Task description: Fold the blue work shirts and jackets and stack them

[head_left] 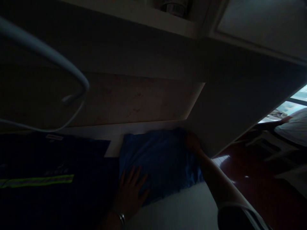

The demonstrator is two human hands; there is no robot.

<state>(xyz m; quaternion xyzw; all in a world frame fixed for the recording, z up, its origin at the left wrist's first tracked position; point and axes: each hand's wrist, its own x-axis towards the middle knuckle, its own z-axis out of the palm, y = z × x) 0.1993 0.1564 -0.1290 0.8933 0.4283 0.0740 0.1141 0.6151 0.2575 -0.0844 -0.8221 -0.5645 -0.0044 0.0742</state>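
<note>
A blue piece of cloth or garment (158, 159) with a frayed-looking lower edge lies spread on a pale surface (182, 207). My left hand (131, 191), with a bracelet at the wrist, rests on its lower left part, fingers spread. At the cloth's upper right corner is my right hand (192, 143), bent downward; its fingers are dark and I cannot make out whether they grip the fabric. To the left lies a dark navy garment (93, 179) with a yellow-green reflective stripe and a small label at the neck.
A white curved tube with a thin cable (72, 72) hangs at the upper left. Above the surface is a shelf (134, 19), and a pale side panel (220, 95) stands at the right. Beyond it are a reddish floor (251, 179), a stool-like object, and part of another person (296, 127).
</note>
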